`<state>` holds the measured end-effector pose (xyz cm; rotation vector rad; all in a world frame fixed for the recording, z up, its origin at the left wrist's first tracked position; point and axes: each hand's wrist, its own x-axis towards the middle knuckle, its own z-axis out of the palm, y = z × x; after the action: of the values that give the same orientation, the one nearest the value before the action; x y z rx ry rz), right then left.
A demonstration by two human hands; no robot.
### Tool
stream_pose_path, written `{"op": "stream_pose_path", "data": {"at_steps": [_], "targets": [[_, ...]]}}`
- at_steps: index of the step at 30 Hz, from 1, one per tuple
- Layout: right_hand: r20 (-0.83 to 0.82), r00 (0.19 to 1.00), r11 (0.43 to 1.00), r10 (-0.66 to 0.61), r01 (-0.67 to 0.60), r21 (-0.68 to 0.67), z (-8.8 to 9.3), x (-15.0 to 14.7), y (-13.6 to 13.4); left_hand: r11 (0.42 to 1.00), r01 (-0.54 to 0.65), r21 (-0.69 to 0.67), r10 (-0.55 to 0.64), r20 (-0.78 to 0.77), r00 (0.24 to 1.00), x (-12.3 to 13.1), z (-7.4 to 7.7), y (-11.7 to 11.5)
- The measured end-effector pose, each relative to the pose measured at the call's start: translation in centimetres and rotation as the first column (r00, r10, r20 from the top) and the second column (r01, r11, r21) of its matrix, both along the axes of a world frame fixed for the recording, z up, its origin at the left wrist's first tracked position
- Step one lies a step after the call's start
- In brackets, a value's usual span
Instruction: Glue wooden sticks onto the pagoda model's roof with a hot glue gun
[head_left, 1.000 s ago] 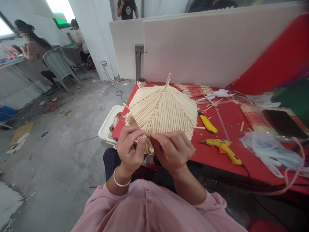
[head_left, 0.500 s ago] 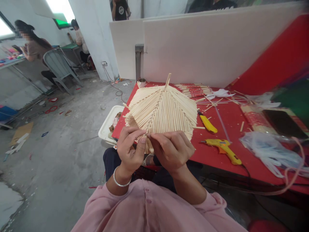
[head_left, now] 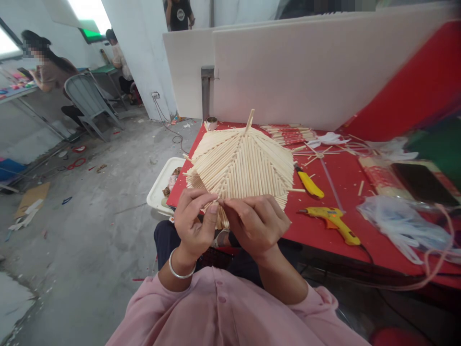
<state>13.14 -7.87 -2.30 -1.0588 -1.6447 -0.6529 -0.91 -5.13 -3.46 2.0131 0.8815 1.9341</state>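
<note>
A fan-shaped panel of glued pale wooden sticks [head_left: 243,163] lies tilted at the near left corner of the red table [head_left: 324,230]. My left hand [head_left: 196,223], with a silver bangle on the wrist, pinches the near edge of the panel with thumb and fingers. My right hand [head_left: 257,223] is closed beside it, its fingertips meeting the left hand's at the same spot on the panel's lower edge. Whether a loose stick sits between the fingertips is too small to tell.
A yellow glue gun [head_left: 333,222] and a yellow utility knife [head_left: 309,183] lie right of the panel. Stick bundles [head_left: 290,133], plastic bags [head_left: 399,228] and a phone [head_left: 423,185] sit farther right. A white tray [head_left: 160,185] stands left of the table. White boards [head_left: 306,72] back it. People sit at far left.
</note>
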Motion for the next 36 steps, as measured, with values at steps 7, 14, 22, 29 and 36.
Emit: {"op": "stream_pose_path", "data": {"at_steps": [7,14,22,29,36], "targets": [[0.0,1.0,1.0,-0.007,0.007,-0.005,-0.04,-0.01,-0.01,1.0,-0.008,0.004,0.008,-0.001,1.0,0.09,0.03,0.0],[0.001,1.0,1.0,0.0,0.0,0.002,0.28,-0.14,0.09,1.0,-0.004,-0.007,0.004,-0.006,1.0,-0.03,-0.1,-0.03],[0.002,1.0,1.0,-0.016,0.016,-0.002,0.06,-0.01,0.02,1.0,-0.015,-0.013,0.015,-0.009,1.0,-0.04,-0.21,-0.04],[-0.002,1.0,1.0,-0.013,0.013,0.001,0.08,-0.1,0.04,1.0,-0.007,-0.001,0.007,-0.003,1.0,0.05,-0.03,-0.1],[-0.009,1.0,1.0,-0.008,0.008,0.002,0.14,-0.15,0.06,1.0,-0.007,0.001,0.007,-0.004,1.0,0.07,-0.01,-0.01]]}}
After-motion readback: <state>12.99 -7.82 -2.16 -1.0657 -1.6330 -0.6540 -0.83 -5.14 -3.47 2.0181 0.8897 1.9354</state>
